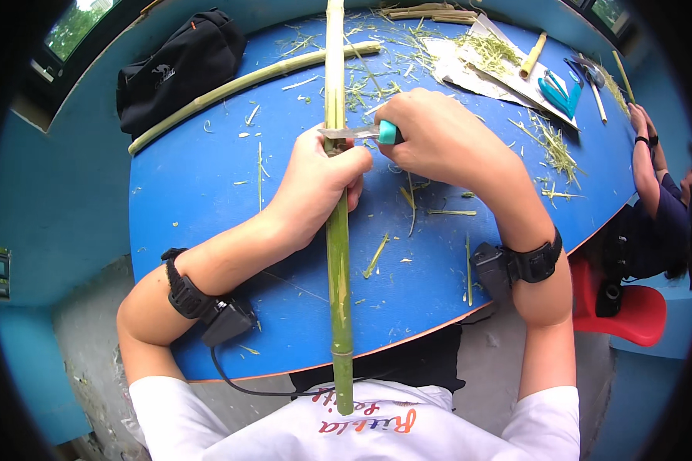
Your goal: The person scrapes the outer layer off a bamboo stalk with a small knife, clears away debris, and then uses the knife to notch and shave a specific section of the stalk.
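A long bamboo pole (pixel 338 261) runs lengthwise from my shirt front across the table to the far edge. Its near part is green, while the far part is pale and scraped. My left hand (pixel 323 173) is closed around the pole near its middle. In my right hand (pixel 430 134) is a knife (pixel 361 133) with a teal and black handle, gripped in a fist. The blade lies across the pole just beyond my left thumb, touching or very close to its surface. My right palm hides part of the handle.
Bamboo shavings litter the blue table (pixel 215 200). A second bamboo pole (pixel 261 77) lies beside a black bag (pixel 181 69) at far left. Cardboard (pixel 484 73), a short bamboo piece (pixel 533 55) and a teal tool (pixel 559 94) sit at far right. Another person (pixel 653 169) works there near a red chair (pixel 630 311).
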`<move>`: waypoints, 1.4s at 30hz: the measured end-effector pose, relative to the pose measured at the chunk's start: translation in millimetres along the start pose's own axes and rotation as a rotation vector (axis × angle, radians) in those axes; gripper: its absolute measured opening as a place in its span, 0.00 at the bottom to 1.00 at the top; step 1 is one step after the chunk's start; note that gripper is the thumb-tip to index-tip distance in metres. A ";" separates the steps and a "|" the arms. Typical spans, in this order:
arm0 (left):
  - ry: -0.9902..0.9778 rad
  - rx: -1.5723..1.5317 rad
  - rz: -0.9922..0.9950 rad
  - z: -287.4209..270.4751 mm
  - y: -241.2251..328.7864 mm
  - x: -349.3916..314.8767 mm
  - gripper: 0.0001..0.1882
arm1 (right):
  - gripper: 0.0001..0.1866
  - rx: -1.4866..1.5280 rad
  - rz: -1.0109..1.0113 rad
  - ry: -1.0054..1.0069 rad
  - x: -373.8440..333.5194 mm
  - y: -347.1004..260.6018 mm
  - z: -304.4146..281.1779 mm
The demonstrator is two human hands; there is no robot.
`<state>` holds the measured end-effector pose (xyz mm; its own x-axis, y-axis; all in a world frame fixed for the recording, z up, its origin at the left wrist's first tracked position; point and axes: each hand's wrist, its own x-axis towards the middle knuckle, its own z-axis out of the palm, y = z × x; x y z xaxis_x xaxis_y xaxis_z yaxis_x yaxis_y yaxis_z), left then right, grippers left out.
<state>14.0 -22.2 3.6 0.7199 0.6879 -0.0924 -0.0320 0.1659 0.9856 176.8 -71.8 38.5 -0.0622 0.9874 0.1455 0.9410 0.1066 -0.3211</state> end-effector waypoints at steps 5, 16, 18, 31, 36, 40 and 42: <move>0.037 -0.062 -0.043 -0.4 1.7 3.2 0.09 | 0.07 -0.104 0.059 0.057 10.3 -1.2 10.2; 0.000 0.113 -0.020 2.4 4.3 0.0 0.08 | 0.08 -0.026 0.077 0.172 16.2 24.0 1.6; 0.009 0.075 -0.037 3.0 3.3 0.7 0.08 | 0.08 -0.024 0.037 0.102 9.3 12.7 -0.7; 0.075 0.089 -0.050 7.2 4.8 0.5 0.06 | 0.09 -0.120 0.101 0.045 5.1 2.5 3.1; 0.065 0.050 -0.085 3.1 9.1 1.3 0.06 | 0.09 -0.140 0.110 0.116 14.6 4.6 11.6; 0.075 0.003 -0.117 -1.3 10.2 3.2 0.06 | 0.09 -0.140 0.121 0.116 18.0 3.7 14.6; 0.090 -0.007 -0.130 -5.1 9.2 3.9 0.06 | 0.09 -0.149 0.101 0.154 19.6 1.2 16.3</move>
<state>12.9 -14.4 11.5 0.6534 0.7208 -0.2313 0.0517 0.2624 0.9636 171.3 -50.4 25.8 0.0757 0.9614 0.2646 0.9792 -0.0216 -0.2016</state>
